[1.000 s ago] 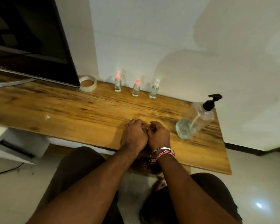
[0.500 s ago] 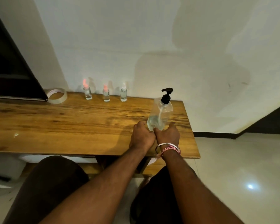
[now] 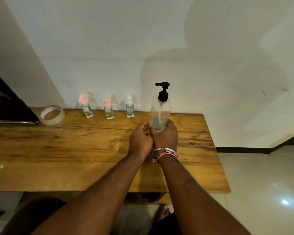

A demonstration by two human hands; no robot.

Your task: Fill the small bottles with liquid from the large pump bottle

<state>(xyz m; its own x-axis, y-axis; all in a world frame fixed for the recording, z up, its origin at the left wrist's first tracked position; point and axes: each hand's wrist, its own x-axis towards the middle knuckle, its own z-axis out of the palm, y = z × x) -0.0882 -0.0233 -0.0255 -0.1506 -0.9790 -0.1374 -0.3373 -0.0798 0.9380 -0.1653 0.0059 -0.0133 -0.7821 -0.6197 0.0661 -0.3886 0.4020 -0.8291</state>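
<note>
A large clear pump bottle (image 3: 160, 109) with a black pump head stands upright on the wooden table (image 3: 75, 150), holding a little liquid at its bottom. My right hand (image 3: 165, 135) grips its base. My left hand (image 3: 140, 139) is beside it, fingers curled, touching the bottle's lower left side. Three small clear bottles stand in a row by the wall: the left one (image 3: 87, 109) with an open pink flip cap, the middle one (image 3: 109, 111) with a pink cap, the right one (image 3: 130, 109) with a white cap.
A roll of clear tape (image 3: 52, 114) lies at the back left next to the dark screen (image 3: 5, 106). The table's right edge is close to the pump bottle. My knees show under the front edge. White wall behind.
My hands went from clasped at the table's middle to the pump bottle. My right hand now grips its base, and the bottle stands upright instead of tilted. The camera view shifted right.
</note>
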